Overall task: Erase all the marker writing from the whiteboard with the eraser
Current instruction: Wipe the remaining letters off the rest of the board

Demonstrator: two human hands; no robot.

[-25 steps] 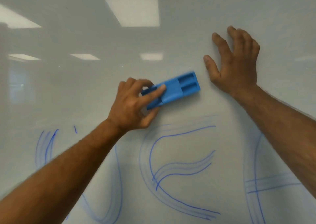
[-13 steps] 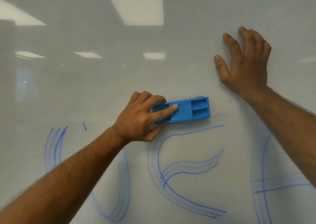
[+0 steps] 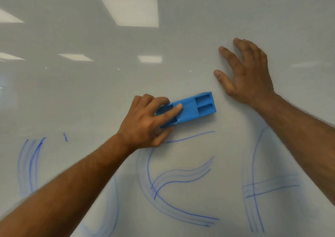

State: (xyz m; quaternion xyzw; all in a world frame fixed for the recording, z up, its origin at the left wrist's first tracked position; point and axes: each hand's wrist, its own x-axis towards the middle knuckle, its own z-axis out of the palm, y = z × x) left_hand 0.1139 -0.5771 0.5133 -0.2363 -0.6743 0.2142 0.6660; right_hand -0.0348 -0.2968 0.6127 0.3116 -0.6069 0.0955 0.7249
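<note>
The whiteboard (image 3: 76,95) fills the whole frame, glossy, with ceiling lights (image 3: 130,10) mirrored in its upper half; blue marker writing (image 3: 174,178) runs across the lower half: smeared curves at lower left, a curved letter-like shape with a wavy branch at lower centre, a crossed shape at lower right, and a small tick at left of centre; the right hand (image 3: 248,75) lies flat on the board at upper right, fingers straight and spread, holding nothing; the left hand (image 3: 145,124) at centre grips the eraser (image 3: 192,109), fingers curled over its left end, thumb beneath; the eraser, blue and oblong, presses on the board at centre, tilted up to the right, just above the top stroke of the centre shape.
</note>
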